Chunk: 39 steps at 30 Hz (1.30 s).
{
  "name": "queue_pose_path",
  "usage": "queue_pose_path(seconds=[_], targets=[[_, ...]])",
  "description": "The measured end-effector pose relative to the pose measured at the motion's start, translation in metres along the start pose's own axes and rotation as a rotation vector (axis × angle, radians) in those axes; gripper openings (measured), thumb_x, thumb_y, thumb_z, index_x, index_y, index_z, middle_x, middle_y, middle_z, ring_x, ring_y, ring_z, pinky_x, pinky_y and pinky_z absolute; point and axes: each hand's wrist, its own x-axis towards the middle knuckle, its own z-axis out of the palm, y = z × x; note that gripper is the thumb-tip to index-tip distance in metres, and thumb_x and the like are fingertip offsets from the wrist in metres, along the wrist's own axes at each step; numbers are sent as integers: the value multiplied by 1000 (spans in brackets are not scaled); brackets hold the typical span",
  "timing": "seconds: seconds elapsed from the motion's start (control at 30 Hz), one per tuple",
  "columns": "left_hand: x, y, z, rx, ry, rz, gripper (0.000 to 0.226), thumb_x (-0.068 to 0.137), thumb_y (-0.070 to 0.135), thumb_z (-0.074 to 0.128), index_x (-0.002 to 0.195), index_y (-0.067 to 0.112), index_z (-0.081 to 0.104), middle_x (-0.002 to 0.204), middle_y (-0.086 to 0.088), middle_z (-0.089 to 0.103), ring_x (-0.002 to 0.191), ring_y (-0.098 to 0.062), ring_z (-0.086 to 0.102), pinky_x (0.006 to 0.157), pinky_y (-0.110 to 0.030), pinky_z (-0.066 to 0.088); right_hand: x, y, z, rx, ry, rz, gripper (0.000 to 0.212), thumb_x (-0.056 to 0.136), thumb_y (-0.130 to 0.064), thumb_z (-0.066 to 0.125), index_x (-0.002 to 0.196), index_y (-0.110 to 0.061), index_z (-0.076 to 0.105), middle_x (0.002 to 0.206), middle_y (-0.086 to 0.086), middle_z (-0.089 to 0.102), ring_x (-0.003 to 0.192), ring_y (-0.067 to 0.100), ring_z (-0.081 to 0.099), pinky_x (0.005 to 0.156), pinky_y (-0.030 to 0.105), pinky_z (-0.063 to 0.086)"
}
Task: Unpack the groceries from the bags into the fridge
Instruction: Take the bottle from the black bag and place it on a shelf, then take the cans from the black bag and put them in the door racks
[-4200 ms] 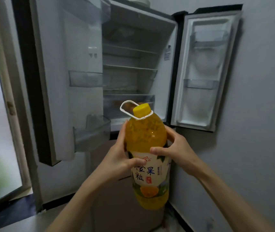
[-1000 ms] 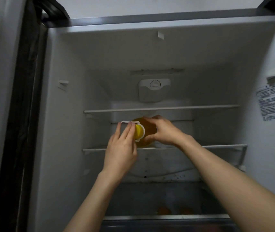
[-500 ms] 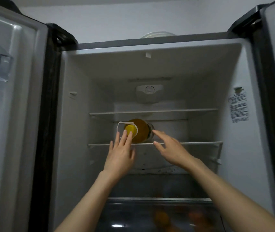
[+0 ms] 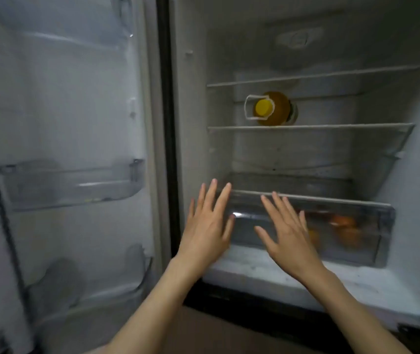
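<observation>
An orange juice bottle (image 4: 275, 108) with a yellow cap and white carry ring lies on its side on the middle glass shelf (image 4: 331, 127) of the open fridge, cap toward me. Nothing touches it. My left hand (image 4: 209, 226) and my right hand (image 4: 288, 231) are both held flat with fingers spread, well below the bottle, in front of the clear crisper drawer (image 4: 372, 226). Neither hand holds anything. No grocery bags are in view.
Orange round fruit (image 4: 344, 223) shows blurred through the crisper drawer's front. The open left door (image 4: 63, 111) carries clear bins (image 4: 71, 185) at mid height and near the bottom. An upper glass shelf (image 4: 306, 77) sits above the bottle.
Both hands have let go of the bottle and dropped from the shelf down to the crisper drawer's level. The bottle stays lying on the shelf. My view has swung down and left.
</observation>
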Motion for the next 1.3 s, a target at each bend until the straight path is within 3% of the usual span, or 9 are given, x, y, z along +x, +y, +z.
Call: queue_pose_path(seconds=[0.13, 0.23, 0.33, 0.63, 0.73, 0.83, 0.97, 1.3], targets=[[-128, -19, -1, -102, -45, 26, 56, 94, 37, 33, 146, 26, 15, 156, -4, 13, 145, -21, 6, 115, -40, 16, -89, -46, 47, 158, -143, 27, 63, 93, -44, 43, 137, -46, -2, 152, -18, -7, 141, 2, -13, 116, 33, -6], [-228, -42, -11, -119, -178, -124, 56, 93, 44, 26, 146, 34, 11, 157, 5, 5, 144, -13, -3, 116, -37, 13, -158, -84, 83, 216, -257, 79, 63, 93, -42, 44, 139, -43, 1, 150, -19, -7, 140, 0, -12, 114, 29, -7], [-316, -72, -43, -33, -288, -297, 61, 89, 51, 18, 147, 30, 13, 155, 4, 1, 141, -14, -7, 117, -42, 12, -217, -136, 117, 205, -432, 105, 65, 94, -42, 45, 146, -34, 6, 151, -15, -5, 144, 9, -7, 115, 33, -5], [-510, -171, -186, 205, -368, -807, 70, 80, 63, -1, 146, 38, 1, 156, 11, -6, 140, -11, -16, 113, -42, -7, -299, -346, 211, 253, -783, -253, 65, 96, -46, 37, 148, -34, 0, 158, -5, -8, 143, 12, -14, 114, 41, -9], [-553, -198, -233, 261, -340, -974, 67, 85, 63, 5, 147, 36, 3, 156, 10, -7, 139, -10, -19, 111, -39, -11, -309, -415, 240, 298, -854, -377, 64, 97, -45, 36, 148, -32, 1, 158, -4, -6, 143, 13, -14, 114, 39, -10], [-587, -220, -274, 295, -273, -1141, 55, 97, 49, 22, 148, 34, 6, 157, 9, -7, 142, -14, -17, 113, -41, -10, -316, -478, 273, 344, -904, -506, 64, 97, -45, 36, 148, -31, 1, 158, -4, -5, 144, 12, -11, 114, 39, -9], [-629, -254, -318, 364, -222, -1294, 54, 98, 47, 22, 147, 36, 1, 156, 7, -11, 141, -15, -19, 113, -41, -10, -320, -557, 319, 431, -973, -644, 65, 97, -45, 37, 148, -31, 0, 158, -6, -3, 144, 10, -9, 115, 37, -7], [-672, -391, -428, 496, -98, -1502, 56, 97, 47, 25, 148, 33, 7, 157, 6, -8, 143, -17, -15, 116, -42, -3, -279, -742, 434, 625, -1003, -846, 63, 96, -41, 43, 149, -28, 11, 158, -3, 9, 145, 15, -1, 115, 35, -2]])
